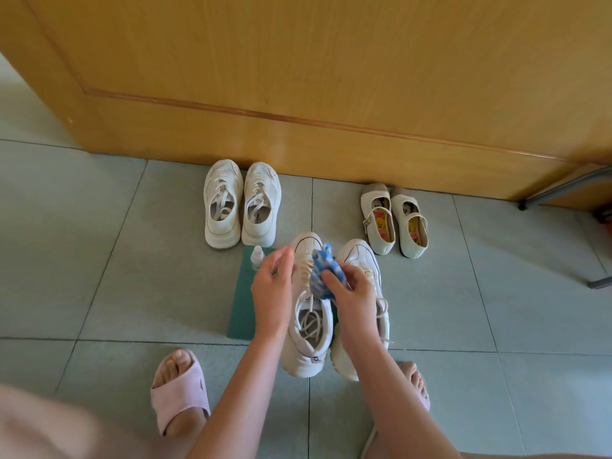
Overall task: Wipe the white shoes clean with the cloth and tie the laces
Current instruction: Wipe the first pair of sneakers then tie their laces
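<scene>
Fingers (331, 280) of the right hand (356, 299) are curled round a bunched blue-and-white cloth (326, 273), which is pressed onto the lacing of the left-side sneaker (311, 346). The left hand (273, 286) sits against that sneaker's outer side near the toe, fingers bent; I cannot tell whether they actually grip the upper or a lace.

Head view, near field: the left-side sneaker and right-side sneaker (359, 256) stand side by side, toes toward the door (298, 77), flanks almost touching. Laces (309, 323) of the left-side one lie loose inside its opening — untied. Both sit on a dark green mat (241, 303); their heels overhang its near edge onto the floor (116, 260). A small white bottle (257, 255) stands upright at the mat's far left corner, just beside the left hand.

Far field: a second pair of white sneakers (241, 203) sits toes-first against the door's bottom edge, apart from the mat. A cream pair of strap shoes (394, 220) stands to the right, near the right-side sneaker's toe.

Open room — bare tile runs wide left of the mat and also right of the strap shoes, up to a metal leg (563, 187). Pink slippers (180, 389) flank the arms at the bottom.
</scene>
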Demonstrator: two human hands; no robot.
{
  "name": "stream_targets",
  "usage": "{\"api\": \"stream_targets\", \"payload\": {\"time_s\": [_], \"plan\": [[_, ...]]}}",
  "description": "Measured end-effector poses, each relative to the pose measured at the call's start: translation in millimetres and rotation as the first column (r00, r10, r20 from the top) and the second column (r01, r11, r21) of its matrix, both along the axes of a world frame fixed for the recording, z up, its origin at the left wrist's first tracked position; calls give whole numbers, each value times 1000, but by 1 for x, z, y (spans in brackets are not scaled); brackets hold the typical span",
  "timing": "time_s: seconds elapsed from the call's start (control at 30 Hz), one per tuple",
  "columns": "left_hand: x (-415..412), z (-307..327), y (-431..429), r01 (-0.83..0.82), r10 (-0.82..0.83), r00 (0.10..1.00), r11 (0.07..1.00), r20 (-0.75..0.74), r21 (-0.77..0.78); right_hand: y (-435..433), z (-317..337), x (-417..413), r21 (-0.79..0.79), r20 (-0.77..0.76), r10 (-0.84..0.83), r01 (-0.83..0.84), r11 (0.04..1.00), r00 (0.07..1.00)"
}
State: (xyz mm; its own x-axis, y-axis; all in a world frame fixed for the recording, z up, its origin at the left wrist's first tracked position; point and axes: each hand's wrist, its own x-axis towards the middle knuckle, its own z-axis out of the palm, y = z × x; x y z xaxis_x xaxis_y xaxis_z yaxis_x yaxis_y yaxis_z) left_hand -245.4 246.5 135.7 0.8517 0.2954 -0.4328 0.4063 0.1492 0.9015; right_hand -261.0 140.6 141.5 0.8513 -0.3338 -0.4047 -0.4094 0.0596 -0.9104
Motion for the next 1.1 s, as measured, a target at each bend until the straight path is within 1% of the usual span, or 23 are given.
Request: {"api": "stream_targets", "payload": {"time_s": [0.03,0.07,0.13,0.2,0.27,0.3,0.37,0.43,0.47,0.5,0.57,0.6,0.67,0.73,0.8,0.9,0.97,1.1], "plan": [[4,8,1,45,-45,999,994,-3,-98,4,2,2,8,14,23,-23,1000,1000],[9,14,3,98,-99,995,983,3,-154,9,4,3,3,35,50,-51,999,998],[15,19,6,172,-170,985,963,30,-205,18,11,6,-20,80,109,-108,994,991],[17,20,11,163,-154,987,951,55,-263,25,19,8,-25,112,175,-174,985,978],[19,14,18,104,-92,994,960,56,-259,28,27,11,-36,113,253,-250,968,961],[19,11,23,67,-58,997,969,43,-239,28,28,12,-86,104,287,-279,957,952],[19,2,32,-8,13,1000,986,25,-169,22,24,14,-312,61,308,-275,909,949],[17,-6,37,-43,46,998,997,51,-61,13,11,14,-548,-35,276,-249,798,961],[16,-12,37,-22,22,997,1000,73,12,10,5,13,-618,-108,275,-281,735,955],[15,-15,35,13,-20,996,996,88,85,9,-2,11,-644,-186,291,-340,686,939],[17,-24,28,66,-88,992,972,91,224,13,-13,5,-601,-304,332,-450,661,893],[21,-29,23,72,-100,991,960,92,272,16,-17,2,-595,-328,330,-465,656,885],[30,-33,15,67,-102,990,949,102,308,18,-22,-1,-636,-327,295,-440,634,898],[42,-36,9,67,-104,989,948,103,310,17,-24,-1,-656,-314,265,-410,634,912],[53,-38,3,86,-133,983,942,126,323,14,-26,0,-645,-304,255,-395,654,918],[73,-44,-3,111,-192,969,903,159,415,11,-29,-3,-616,-290,247,-378,691,925],[86,-53,-5,160,-250,958,874,143,458,11,-31,-5,-612,-271,243,-361,704,932],[88,-72,-12,321,-396,918,795,39,515,10,-33,-5,-621,-266,253,-366,693,930]]}}
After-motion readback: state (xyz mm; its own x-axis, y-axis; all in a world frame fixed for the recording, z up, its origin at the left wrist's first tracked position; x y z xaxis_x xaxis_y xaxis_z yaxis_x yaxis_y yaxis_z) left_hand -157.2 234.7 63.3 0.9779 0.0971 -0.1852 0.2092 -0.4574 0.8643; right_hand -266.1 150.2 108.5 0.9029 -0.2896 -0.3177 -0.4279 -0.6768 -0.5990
